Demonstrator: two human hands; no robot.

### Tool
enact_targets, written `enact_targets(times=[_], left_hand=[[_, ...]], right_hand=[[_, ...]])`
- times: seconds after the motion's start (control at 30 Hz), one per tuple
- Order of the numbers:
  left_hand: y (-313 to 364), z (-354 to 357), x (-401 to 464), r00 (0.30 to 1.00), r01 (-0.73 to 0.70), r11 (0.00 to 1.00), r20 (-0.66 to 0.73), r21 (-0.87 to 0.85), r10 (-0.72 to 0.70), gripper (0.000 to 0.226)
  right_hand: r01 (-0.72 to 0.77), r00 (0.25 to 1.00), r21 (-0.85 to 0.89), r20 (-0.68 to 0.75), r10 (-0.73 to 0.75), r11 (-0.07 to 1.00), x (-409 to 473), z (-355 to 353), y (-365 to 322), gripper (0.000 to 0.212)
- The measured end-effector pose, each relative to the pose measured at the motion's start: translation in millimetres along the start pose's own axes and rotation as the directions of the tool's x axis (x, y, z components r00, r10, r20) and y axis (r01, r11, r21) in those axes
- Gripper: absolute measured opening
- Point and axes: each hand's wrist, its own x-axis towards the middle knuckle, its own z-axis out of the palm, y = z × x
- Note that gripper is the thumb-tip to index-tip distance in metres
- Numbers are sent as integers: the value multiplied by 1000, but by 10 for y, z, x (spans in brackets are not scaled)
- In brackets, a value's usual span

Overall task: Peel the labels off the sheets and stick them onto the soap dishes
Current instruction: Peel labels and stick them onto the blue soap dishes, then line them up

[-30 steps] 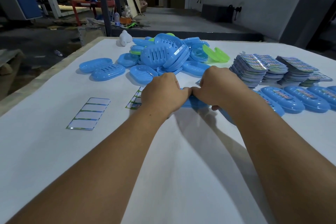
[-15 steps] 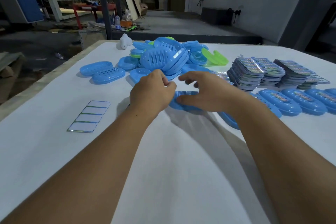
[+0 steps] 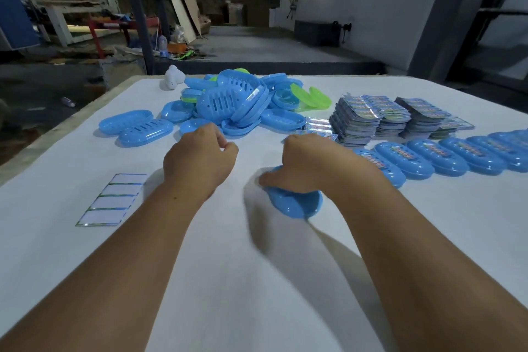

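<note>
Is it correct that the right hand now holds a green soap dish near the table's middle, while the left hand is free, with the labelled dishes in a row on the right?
Not quite: the soap dish under the right hand is blue, not green, as the head view shows. The rest holds: the left hand holds no dish, and the labelled dishes lie in a row on the right.

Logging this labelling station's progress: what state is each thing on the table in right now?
Right hand: gripping a blue plastic soap dish.
Left hand: loosely curled, holding nothing visible.
Row of blue soap dishes: labelled.
Pile of blue soap dishes: unlabelled, jumbled.
White backing sheet: labels peeled off.
Stacked colourful label sheets: unpeeled.
</note>
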Motion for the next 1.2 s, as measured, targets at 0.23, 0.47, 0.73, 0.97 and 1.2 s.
enact_targets(times=[0.23, 0.47, 0.73, 0.97, 1.2], left_hand=[[-3, 10, 10, 1000, 14, 1000, 8, -9, -14, 17], [-15, 8, 8, 999, 31, 1000, 5, -1, -31, 18], [-86, -40, 54, 997, 71, 997, -32, -8, -71, 12], [-247, -60, 125, 995, 24, 990, -99, 140, -10, 39], [-272, -26, 136, 997, -30, 980, -60, 199, 43, 20]], right_hand=[[-37, 999, 64, 27, 35, 997, -108, -121, 140, 36], [-65, 998, 90, -6, 65, 994, -125, -171, 223, 35], [-77, 997, 162, -10, 79, 984, -60, -131, 223, 36], [39, 999, 263, -23, -34, 964, 64, 52, 135, 21], [77, 996, 284, -74, -58, 956, 108, 138, 85, 17]])
